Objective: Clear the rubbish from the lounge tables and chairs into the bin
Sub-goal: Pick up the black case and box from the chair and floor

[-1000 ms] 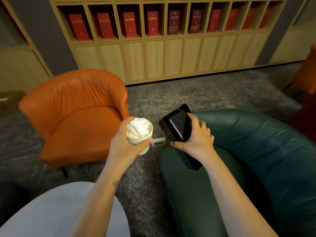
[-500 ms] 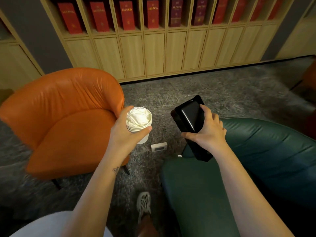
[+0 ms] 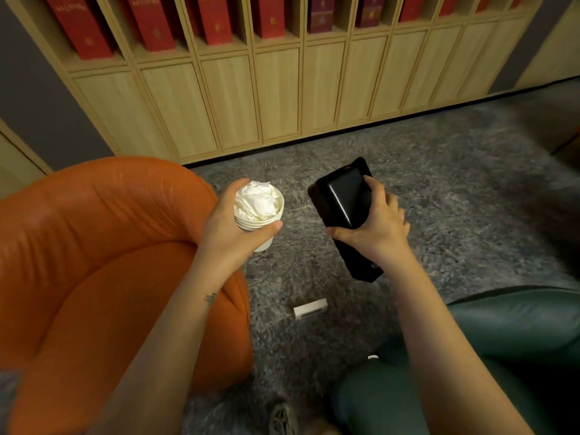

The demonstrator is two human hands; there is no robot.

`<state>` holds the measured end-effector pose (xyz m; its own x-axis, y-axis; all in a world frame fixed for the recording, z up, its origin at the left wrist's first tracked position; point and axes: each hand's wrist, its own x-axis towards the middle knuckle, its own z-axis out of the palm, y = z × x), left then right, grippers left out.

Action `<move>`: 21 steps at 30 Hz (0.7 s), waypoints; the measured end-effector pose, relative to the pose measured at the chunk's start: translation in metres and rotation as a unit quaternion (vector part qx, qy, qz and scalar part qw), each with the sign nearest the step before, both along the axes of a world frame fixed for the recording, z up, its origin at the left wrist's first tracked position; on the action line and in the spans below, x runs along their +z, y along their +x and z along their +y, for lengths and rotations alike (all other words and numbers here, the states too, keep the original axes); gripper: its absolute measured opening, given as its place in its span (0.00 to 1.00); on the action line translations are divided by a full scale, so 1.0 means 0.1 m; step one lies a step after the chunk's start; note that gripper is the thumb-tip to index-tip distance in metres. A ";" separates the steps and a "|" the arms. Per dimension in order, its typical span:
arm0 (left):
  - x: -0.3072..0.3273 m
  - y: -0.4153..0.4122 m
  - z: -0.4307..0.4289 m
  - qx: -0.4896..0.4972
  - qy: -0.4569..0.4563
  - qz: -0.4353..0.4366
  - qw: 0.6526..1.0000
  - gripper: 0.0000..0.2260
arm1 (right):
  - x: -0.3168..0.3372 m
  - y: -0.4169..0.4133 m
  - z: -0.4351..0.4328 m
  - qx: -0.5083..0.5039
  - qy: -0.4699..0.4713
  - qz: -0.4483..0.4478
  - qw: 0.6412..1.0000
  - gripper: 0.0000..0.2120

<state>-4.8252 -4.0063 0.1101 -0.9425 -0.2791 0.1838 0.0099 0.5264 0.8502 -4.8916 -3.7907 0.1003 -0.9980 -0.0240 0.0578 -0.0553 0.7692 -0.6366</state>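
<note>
Since a second ago the green chair (image 3: 518, 340) has dropped to lower right. Mid-frame, your left hand (image 3: 229, 237) wraps the tissue-stuffed paper cups (image 3: 255, 222), your right hand (image 3: 376, 237) clamps the black tray (image 3: 345, 202); tilt either and rubbish could spill onto carpet (image 3: 455, 189).

Top edge cuts red books (image 3: 213, 17), lettering unreadable. Left edge crops orange armchair (image 3: 94, 262); right edge, green armchair (image 3: 518, 340). Unidentifiable blur: small white object (image 3: 310, 307). Left hand (image 3: 226, 233) hides side of paper cups (image 3: 251, 222); right hand (image 3: 376, 233) hides middle of black container (image 3: 345, 199).
</note>
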 end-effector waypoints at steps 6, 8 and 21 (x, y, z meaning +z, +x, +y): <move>-0.13 -0.72 -0.17 -0.031 0.003 -0.024 0.999 0.33 | -0.10 -0.59 -0.18 -0.020 0.025 -0.019 0.999 0.51; -0.15 -0.96 -0.24 -0.034 0.002 -0.026 0.999 0.33 | -0.09 -0.82 -0.24 -0.026 0.026 -0.020 0.999 0.50; 0.03 -2.88 -0.52 -0.029 0.017 -0.009 0.999 0.33 | 0.12 -2.79 -0.56 -0.020 0.018 0.033 0.999 0.51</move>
